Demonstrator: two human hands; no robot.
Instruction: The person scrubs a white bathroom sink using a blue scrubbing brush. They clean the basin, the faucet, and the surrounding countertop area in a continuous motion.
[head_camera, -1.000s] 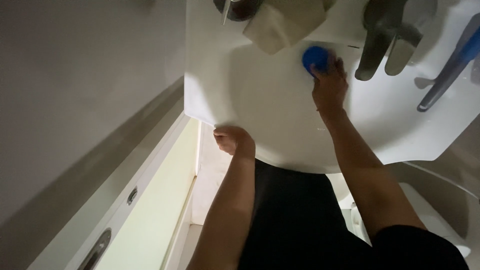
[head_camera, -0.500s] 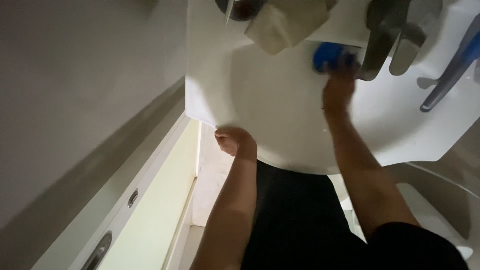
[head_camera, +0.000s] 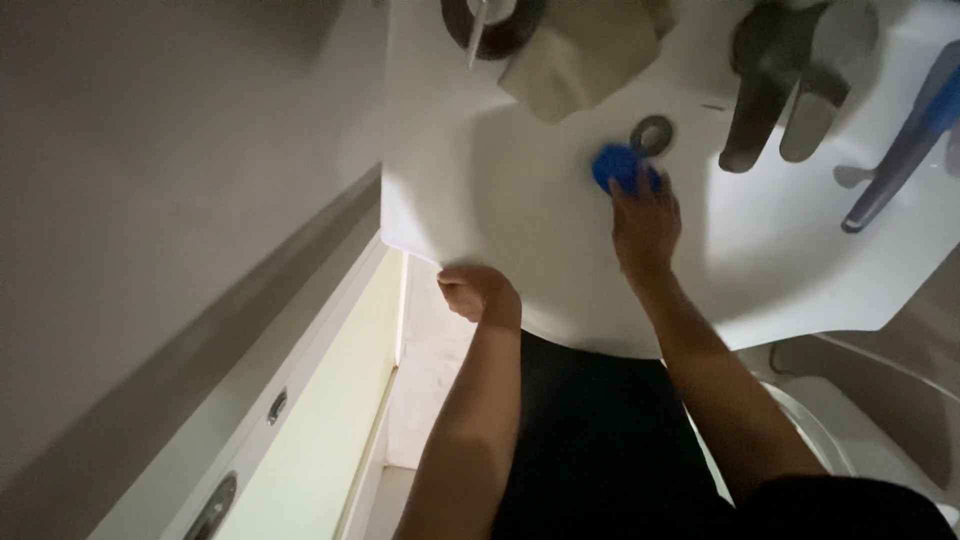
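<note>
I look down into a white washbasin (head_camera: 480, 200). My right hand (head_camera: 645, 225) presses a blue scrubbing pad (head_camera: 615, 165) against the inside of the bowl, just beside the round metal drain (head_camera: 652, 133). My left hand (head_camera: 480, 295) is curled over the basin's front rim, fingers closed on the edge. A grey tap (head_camera: 775, 90) with its spout hangs over the bowl at the upper right.
A beige cloth (head_camera: 580, 60) and a dark round dish (head_camera: 495, 22) lie on the basin's top ledge. A blue-handled tool (head_camera: 905, 140) rests at the right. A pale green cabinet (head_camera: 320, 430) stands left; a white toilet rim (head_camera: 850, 440) shows lower right.
My right hand has slid the blue pad leftward and down from near the tap to the drain. The left hand has stayed on the rim.
</note>
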